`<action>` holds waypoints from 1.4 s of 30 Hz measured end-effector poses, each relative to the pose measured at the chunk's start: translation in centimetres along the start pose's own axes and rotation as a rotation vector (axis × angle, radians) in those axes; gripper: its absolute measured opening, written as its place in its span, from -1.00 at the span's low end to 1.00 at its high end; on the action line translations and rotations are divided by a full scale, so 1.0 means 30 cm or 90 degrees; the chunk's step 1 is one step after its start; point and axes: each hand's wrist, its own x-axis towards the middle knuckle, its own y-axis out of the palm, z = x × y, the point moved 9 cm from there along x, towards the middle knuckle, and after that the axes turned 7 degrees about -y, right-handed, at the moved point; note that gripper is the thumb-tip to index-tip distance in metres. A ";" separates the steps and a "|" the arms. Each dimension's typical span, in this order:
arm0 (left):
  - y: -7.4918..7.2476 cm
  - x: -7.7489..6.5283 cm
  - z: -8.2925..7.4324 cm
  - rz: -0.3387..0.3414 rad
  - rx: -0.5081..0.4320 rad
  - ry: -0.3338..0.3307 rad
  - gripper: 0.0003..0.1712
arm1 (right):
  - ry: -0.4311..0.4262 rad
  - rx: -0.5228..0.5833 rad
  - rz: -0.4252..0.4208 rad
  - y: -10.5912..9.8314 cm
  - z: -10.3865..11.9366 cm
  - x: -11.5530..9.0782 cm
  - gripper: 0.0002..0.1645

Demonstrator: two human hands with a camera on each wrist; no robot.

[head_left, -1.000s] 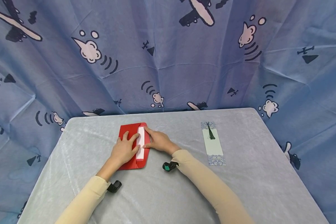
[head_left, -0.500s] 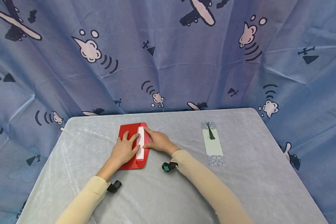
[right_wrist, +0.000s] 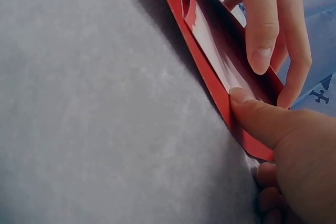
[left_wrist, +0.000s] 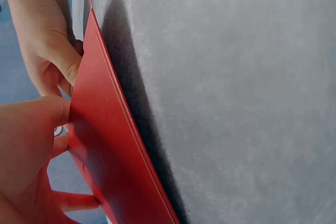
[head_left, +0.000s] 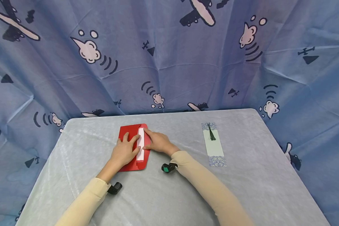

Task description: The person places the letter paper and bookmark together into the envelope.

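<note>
A person bends both hands to a red envelope (head_left: 130, 128) on the left part of a gray counter (head_left: 169, 194), its flap (head_left: 147, 156) turned out toward the right. A narrow white paper (head_left: 140, 142) shows along the mouth; the right wrist camera looks into the gaping pocket, with the paper at the opening.

The left hand (head_left: 122, 153) lies across the front, fingers spread wide, two tips meeting the paper's edge. The right hand (head_left: 160, 142) grips the flap side, thumb over the edge of the opening and other fingers curled; how firmly, the pictures do not tell.

Judging by how things lie, the work is partway along: the envelope is open and the paper is at its mouth, but the flap has not been folded over. How much of the paper sits inside, and whether it is going in or coming out, cannot be told.

Well apart to the right, a pale bookmark (head_left: 213, 146) with blue patterned ends and a dark green tassel (head_left: 212, 135) lies flat, untouched by either hand.
</note>
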 end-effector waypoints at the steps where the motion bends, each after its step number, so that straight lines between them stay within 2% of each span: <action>1: 0.001 0.000 0.001 0.002 0.000 -0.001 -0.30 | 0.002 -0.002 0.002 0.001 0.001 0.001 0.10; 15: -0.001 -0.001 0.005 0.000 -0.004 -0.004 -0.28 | 0.024 -0.016 0.009 0.008 0.006 0.007 0.08; 30: -0.007 -0.009 0.008 0.005 -0.025 0.001 -0.32 | 0.014 -0.038 0.019 0.021 0.009 0.012 0.10; 42: -0.002 -0.002 0.009 0.011 -0.017 0.000 -0.29 | 0.014 -0.057 0.020 0.021 0.014 0.016 0.07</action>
